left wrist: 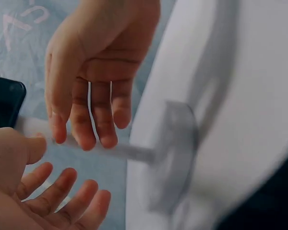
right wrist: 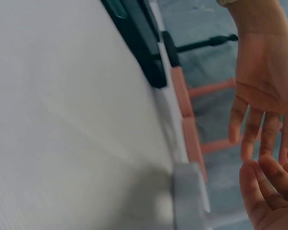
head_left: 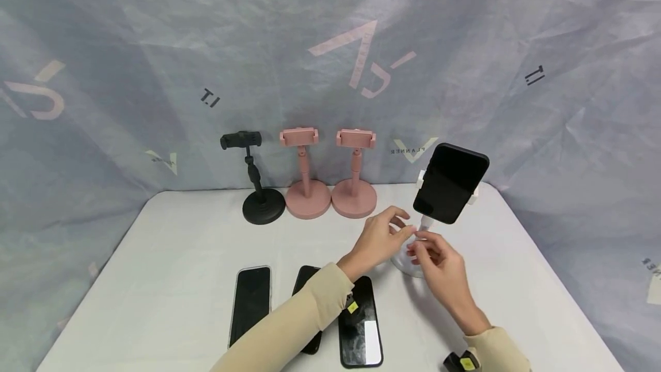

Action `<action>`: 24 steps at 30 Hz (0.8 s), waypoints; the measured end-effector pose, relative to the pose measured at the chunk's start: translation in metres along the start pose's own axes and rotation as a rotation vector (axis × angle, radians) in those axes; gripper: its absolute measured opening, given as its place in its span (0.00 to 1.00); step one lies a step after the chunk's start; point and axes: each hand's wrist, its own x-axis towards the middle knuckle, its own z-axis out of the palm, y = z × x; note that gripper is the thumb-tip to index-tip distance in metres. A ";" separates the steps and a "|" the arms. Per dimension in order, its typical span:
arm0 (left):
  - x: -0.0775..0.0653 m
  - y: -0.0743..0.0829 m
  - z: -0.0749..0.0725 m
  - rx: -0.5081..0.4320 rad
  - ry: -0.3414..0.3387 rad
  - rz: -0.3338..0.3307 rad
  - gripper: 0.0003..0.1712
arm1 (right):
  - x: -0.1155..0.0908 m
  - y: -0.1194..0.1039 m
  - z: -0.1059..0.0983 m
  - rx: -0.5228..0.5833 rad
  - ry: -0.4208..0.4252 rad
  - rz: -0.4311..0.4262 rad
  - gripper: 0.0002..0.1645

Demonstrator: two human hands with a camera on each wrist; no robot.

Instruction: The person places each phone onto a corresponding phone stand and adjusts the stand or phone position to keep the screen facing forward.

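A black phone (head_left: 451, 182) sits tilted in the clamp of a white phone stand (head_left: 426, 223), at the right of the head view. Around the stem, my left hand (head_left: 381, 238) and right hand (head_left: 445, 273) face each other with their fingertips close together. In the left wrist view, the left hand (left wrist: 9, 177) has its fingers spread below the stem, thumb near it. The right hand (left wrist: 101, 62) hangs its loose fingers in front of the stem. Beneath them stands the round base (left wrist: 175, 153). Neither hand is curled round the stem.
A black phone stand (head_left: 263, 206) and two pink phone stands (head_left: 308, 200) (head_left: 354, 198) line the table's back edge. Three phones lie at the front: one on the left (head_left: 251, 300), one partly under the left sleeve (head_left: 306, 274), and one by the left wrist (head_left: 361, 332). A grey curtain (head_left: 206, 62) hangs behind.
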 end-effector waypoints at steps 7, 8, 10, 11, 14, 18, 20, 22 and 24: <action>-0.011 -0.033 -0.022 0.305 -0.045 0.002 0.15 | -0.001 0.000 0.021 -0.047 -0.068 0.021 0.13; -0.013 -0.036 -0.025 0.340 -0.049 0.004 0.15 | -0.001 -0.001 0.022 -0.049 -0.067 0.021 0.14; -0.016 -0.042 -0.031 0.387 -0.057 0.005 0.17 | 0.001 -0.003 0.026 -0.060 -0.067 0.005 0.14; -0.017 -0.044 -0.034 0.402 -0.060 0.004 0.17 | 0.002 -0.004 0.027 -0.066 -0.069 -0.002 0.14; -0.022 -0.052 -0.042 0.432 -0.070 0.007 0.19 | 0.006 -0.004 0.033 -0.086 -0.065 -0.038 0.15; -0.031 -0.061 -0.052 0.476 -0.087 0.008 0.22 | 0.012 0.006 0.044 -0.083 -0.067 -0.088 0.16; -0.035 -0.066 -0.058 0.511 -0.090 0.009 0.24 | 0.015 0.013 0.049 -0.083 -0.075 -0.108 0.16; -0.038 -0.069 -0.064 0.538 -0.081 0.014 0.26 | 0.019 0.021 0.053 -0.081 -0.086 -0.121 0.16; -0.039 -0.072 -0.070 0.565 -0.063 0.032 0.28 | 0.024 0.023 0.057 -0.087 -0.090 -0.136 0.17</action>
